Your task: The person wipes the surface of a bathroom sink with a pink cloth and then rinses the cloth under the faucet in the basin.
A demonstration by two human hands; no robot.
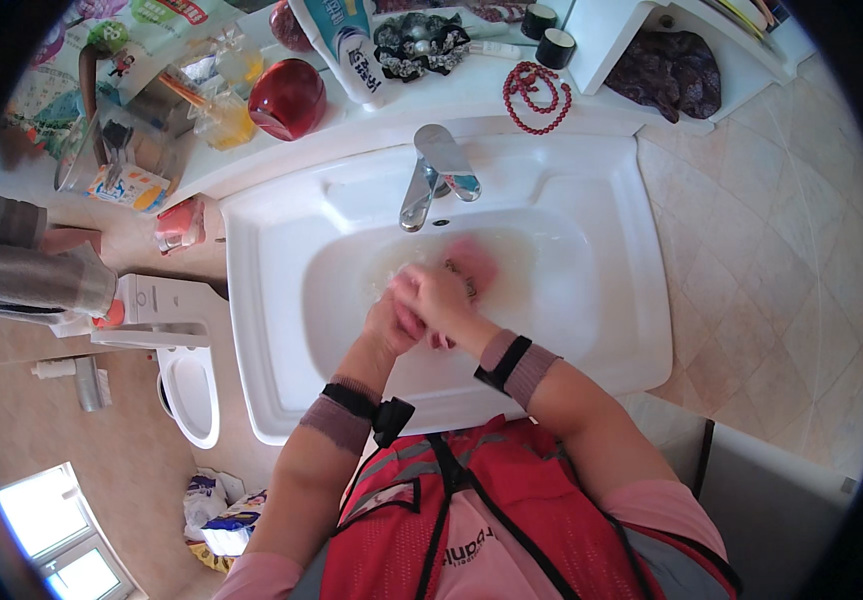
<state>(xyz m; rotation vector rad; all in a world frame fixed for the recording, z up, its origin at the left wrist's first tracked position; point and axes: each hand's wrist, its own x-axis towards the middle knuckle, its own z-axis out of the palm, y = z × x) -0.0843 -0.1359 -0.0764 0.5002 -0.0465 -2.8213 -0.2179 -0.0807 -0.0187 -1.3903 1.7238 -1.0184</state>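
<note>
Both my hands are close together over the white washbasin (626, 300), low in its bowl. My left hand (390, 322) and my right hand (435, 300) press around a bunched part of a wet pink cloth (476, 259). More of that cloth, with some dark marks on it, lies in cloudy water (518, 289) beyond and beside my right hand. The chrome faucet (431, 176) stands at the basin's back edge, above my hands in the picture. Fingers and cloth overlap, so part of the grip is hidden.
A white shelf (461, 112) behind the basin holds a red container (287, 100), a squeeze tube (341, 52), red beads (536, 97), scrunchies (420, 45) and a clear plastic box (120, 161). A toilet (190, 390) stands at left; grey towels (34, 270) hang nearby.
</note>
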